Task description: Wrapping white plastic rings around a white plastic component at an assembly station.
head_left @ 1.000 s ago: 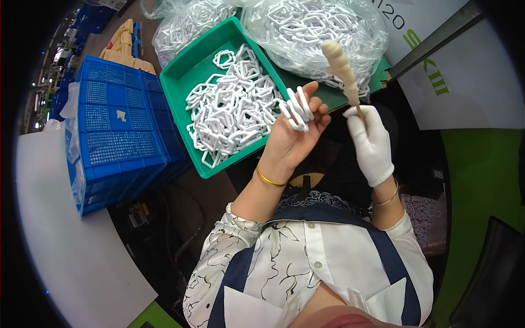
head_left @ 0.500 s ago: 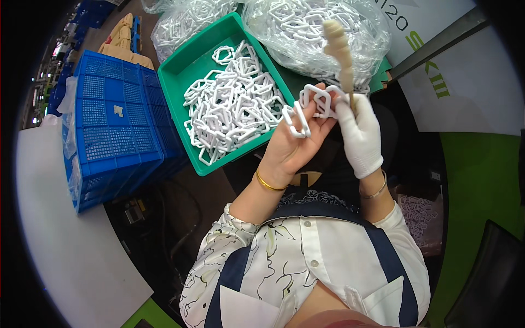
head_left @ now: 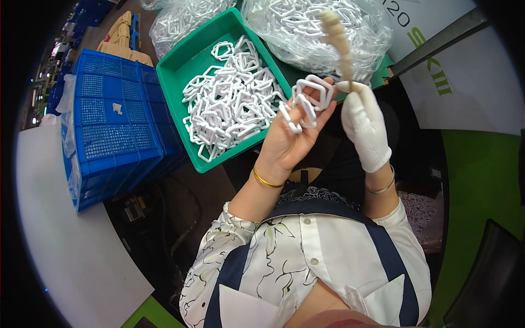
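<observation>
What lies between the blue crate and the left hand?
The green tray, holding white links, lies between the blue crate and left hand in the head view.

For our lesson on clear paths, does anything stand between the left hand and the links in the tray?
The tray's right wall lies between the left hand and the heaped links; nothing visible covers them from above.

White links are held by the bare left hand beside a green tray, while a cream stick is gripped by the gloved right hand.
</observation>
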### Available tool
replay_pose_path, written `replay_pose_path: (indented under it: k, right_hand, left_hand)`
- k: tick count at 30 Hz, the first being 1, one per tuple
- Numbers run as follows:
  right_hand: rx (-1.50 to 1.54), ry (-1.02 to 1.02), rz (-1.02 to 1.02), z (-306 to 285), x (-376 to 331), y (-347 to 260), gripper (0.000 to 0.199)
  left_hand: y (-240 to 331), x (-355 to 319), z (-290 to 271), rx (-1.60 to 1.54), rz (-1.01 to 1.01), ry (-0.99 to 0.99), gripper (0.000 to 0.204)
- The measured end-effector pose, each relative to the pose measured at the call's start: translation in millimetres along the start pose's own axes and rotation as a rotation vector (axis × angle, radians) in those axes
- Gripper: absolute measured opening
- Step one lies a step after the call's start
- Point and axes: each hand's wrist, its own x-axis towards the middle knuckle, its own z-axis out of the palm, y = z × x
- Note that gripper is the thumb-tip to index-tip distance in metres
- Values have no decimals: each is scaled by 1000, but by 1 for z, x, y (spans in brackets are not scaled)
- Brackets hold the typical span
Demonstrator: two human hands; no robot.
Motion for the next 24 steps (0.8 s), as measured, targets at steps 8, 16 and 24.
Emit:
replay_pose_path:
  k: [8,16,24]
  right_hand:
    - [-670,-5,-191,-17,-19,15,26]
    - [-525,11,-112,12,-20,-7,30]
    - [-489,90,-217,10,-9,0,17]
  left_hand:
    - [13,0,-12,-72,72,18,48]
    - [2,4,-3,160,106,186,37]
    - [5,0,6,181,144,189,32]
